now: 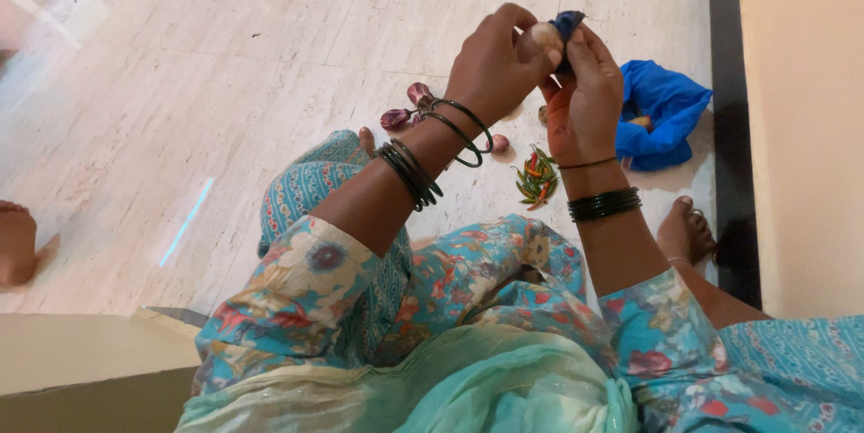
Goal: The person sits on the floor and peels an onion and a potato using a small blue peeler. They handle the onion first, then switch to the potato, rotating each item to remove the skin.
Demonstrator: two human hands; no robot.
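- The pale marble floor (270, 55) fills most of the view; the person sits on it in a blue flowered garment, knees drawn up at 6 o'clock.
- A crumpled blue plastic bag (670, 104) lies on the floor at about 2 o'clock of the hands, something pale orange showing inside it.
- The left hand (495, 59), dark bangles on its wrist, is raised above the floor and closed around a small pale bulb (543, 35), pinching it between thumb and fingertips.
- The right hand (585, 95) meets it from 3 o'clock, fingers gripping a dark blue scrap (569, 26) pressed against the top of the bulb.
- A little heap of red and green chillies (537, 179) lies on the floor at 6 o'clock below the hands.
- Small purple brinjals (405, 107) lie at 8 o'clock, partly hidden by the left wrist; another pinkish one (499, 143) sits near the chillies.
- Risk, as I judge it: the bulb is held only by fingertips high over hard stone, so a slip while both hands tug would drop it and send it rolling among the vegetables or off toward the dark floor border at 3 o'clock.
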